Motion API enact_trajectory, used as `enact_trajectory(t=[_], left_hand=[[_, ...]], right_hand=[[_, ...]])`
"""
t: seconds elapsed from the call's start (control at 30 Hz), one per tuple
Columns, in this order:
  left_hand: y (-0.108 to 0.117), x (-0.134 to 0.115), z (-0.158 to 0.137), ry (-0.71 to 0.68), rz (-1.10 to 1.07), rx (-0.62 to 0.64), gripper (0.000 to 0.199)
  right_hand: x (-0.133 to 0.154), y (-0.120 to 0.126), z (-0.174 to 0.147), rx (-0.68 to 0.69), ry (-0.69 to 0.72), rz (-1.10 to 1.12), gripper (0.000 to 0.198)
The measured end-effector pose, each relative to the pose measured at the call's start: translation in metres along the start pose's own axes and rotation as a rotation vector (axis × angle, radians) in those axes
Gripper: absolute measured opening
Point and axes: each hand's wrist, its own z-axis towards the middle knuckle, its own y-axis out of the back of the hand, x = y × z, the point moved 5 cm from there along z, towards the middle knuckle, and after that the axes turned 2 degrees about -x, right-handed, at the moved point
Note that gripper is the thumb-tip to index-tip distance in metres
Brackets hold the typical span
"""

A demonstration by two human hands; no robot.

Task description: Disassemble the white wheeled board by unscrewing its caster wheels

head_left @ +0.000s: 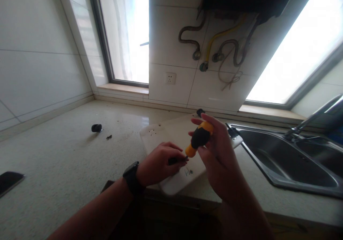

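Observation:
My right hand (218, 150) is wrapped round the yellow and black handle of a screwdriver (200, 137), which slants down to the left. The short metal tip meets a small dark part (173, 160) pinched in the fingers of my left hand (160, 163). Exactly what that part is stays hidden by the fingers. Both hands are over a white panel (175, 187) with rounded corners, lying on the countertop. Small holes show at its far left corner, and a round fitting (191, 171) sits near its front edge. A dark fitting (200, 112) is at its far edge.
On the counter (66, 168) to the left lie a black knob-like piece (96, 128), a small dark clip (109, 137) and a flat dark object (10, 182). A steel sink (284, 158) with a faucet (308, 120) borders the right. Hoses (214, 36) and a wall socket (170, 78) are behind.

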Motion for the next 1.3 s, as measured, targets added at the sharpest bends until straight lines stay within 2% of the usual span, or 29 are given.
enact_trajectory(t=[0.1,0.3,0.47,0.73,1.07,1.3], left_hand=[[0.0,0.001,0.0,0.015,-0.009,-0.03,0.009],[-0.003,0.0,-0.001,0.001,-0.038,-0.068,0.008],[-0.005,0.002,-0.002,0.03,-0.044,-0.088,0.012],[-0.006,0.006,-0.004,0.099,-0.069,-0.141,0.017],[-0.007,0.004,-0.005,0.093,-0.088,-0.171,0.022],[-0.007,-0.001,-0.007,0.043,-0.091,-0.195,0.021]], right_hand=[[0.0,0.003,-0.001,-0.025,0.001,-0.124,0.066],[0.003,0.006,-0.001,-0.07,-0.028,-0.225,0.054],[0.006,0.008,-0.002,-0.112,0.01,-0.203,0.047],[0.007,0.008,-0.005,-0.103,0.011,-0.022,0.046],[0.015,0.009,-0.011,-0.091,0.011,0.046,0.045],[0.026,0.027,-0.019,-0.221,0.137,-0.011,0.045]])
